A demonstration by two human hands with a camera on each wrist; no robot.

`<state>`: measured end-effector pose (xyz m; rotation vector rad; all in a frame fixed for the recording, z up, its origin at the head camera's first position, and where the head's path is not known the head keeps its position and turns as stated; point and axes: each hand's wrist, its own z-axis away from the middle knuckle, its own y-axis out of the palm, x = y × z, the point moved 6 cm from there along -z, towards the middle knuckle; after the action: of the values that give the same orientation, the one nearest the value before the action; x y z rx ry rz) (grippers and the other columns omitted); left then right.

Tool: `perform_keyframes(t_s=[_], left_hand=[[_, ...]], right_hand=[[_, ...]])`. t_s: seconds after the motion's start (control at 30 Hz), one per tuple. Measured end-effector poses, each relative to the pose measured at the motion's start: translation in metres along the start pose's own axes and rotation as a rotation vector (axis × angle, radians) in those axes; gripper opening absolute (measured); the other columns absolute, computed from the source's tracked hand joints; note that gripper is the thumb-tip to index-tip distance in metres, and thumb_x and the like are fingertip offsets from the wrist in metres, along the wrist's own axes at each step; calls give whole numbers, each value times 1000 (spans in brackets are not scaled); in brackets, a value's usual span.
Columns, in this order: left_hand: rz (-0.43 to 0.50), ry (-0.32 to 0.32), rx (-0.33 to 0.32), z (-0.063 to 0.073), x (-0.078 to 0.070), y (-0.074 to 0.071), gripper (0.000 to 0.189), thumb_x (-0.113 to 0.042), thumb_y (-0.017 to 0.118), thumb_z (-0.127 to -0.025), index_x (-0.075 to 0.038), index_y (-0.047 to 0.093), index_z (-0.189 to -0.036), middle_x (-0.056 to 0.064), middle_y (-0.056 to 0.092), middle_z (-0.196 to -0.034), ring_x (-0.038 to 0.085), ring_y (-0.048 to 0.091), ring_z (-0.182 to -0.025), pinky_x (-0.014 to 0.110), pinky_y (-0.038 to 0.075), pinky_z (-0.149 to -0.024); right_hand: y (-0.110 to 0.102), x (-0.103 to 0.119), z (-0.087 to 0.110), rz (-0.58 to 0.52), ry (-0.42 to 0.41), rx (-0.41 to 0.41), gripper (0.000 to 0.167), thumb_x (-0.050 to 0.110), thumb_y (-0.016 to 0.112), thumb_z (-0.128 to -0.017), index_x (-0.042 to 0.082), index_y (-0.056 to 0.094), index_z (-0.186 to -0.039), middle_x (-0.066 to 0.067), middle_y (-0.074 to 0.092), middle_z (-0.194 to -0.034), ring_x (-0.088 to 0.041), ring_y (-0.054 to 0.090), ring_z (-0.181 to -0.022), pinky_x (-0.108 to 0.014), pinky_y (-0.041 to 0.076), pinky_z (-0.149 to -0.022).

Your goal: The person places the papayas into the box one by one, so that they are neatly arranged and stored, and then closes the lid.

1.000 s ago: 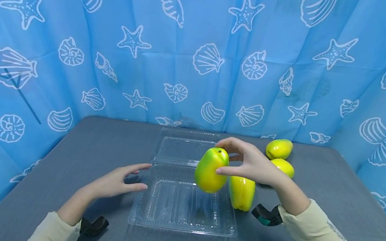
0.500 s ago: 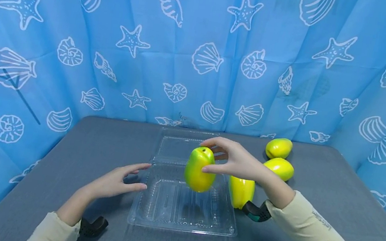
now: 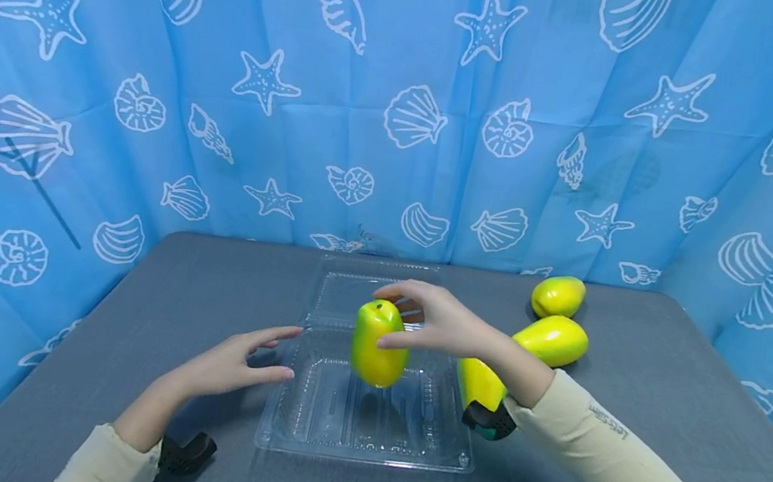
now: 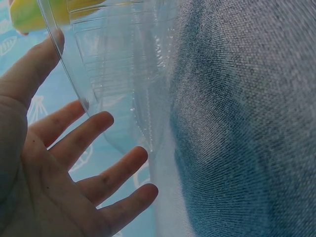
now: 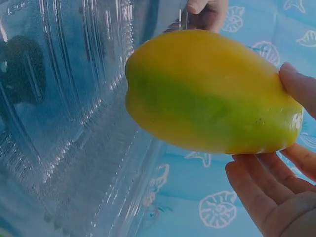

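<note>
A yellow-green papaya [image 3: 380, 345] hangs upright over the clear plastic clamshell box [image 3: 360, 454], its stem end on top. My right hand [image 3: 438, 321] grips it near that end, thumb on the near side and fingers behind, as the papaya [image 5: 212, 94] shows in the right wrist view. The box lies unfolded, its lid [image 3: 347, 295] flat toward the back. My left hand [image 3: 226, 363] is at the box's left side, fingers spread and relaxed. In the left wrist view the left hand [image 4: 59, 173] has its thumb and index fingertip right at the clear rim.
Another papaya [image 3: 481, 384] lies against the right side of the box, partly behind my right forearm. Two more yellow fruits, a nearer one [image 3: 556, 341] and a farther one [image 3: 558, 297], lie at the back right of the grey table [image 3: 229, 275]. A blue curtain [image 3: 407, 109] surrounds the table.
My right hand has carried the papaya leftward and slightly lower, from the right part of the box to over its middle. My left hand has stayed put.
</note>
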<state>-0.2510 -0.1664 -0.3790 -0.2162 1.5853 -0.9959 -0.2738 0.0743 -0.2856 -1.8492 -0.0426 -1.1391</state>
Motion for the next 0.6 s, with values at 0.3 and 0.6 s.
perform_keyframes(t_s=[0.3,0.6], left_hand=[[3,-17,4,-1,0,-1,65,-35,60,-90,-12,35,-145,11,36,-150,44,37,-132,65,31,-104],[9,-13,9,-1,1,-1,66,-38,60,-90,-12,35,-144,12,36,-150,44,38,-132,66,31,-104]], right_hand=[[10,2,-10,-32,14,19,51,14,74,-79,-1,50,-122,-17,55,-123,-31,59,-111,-37,54,-91],[20,0,-19,-35,32,43,48,15,74,-80,1,51,-120,-15,57,-121,-29,59,-111,-35,54,-91]])
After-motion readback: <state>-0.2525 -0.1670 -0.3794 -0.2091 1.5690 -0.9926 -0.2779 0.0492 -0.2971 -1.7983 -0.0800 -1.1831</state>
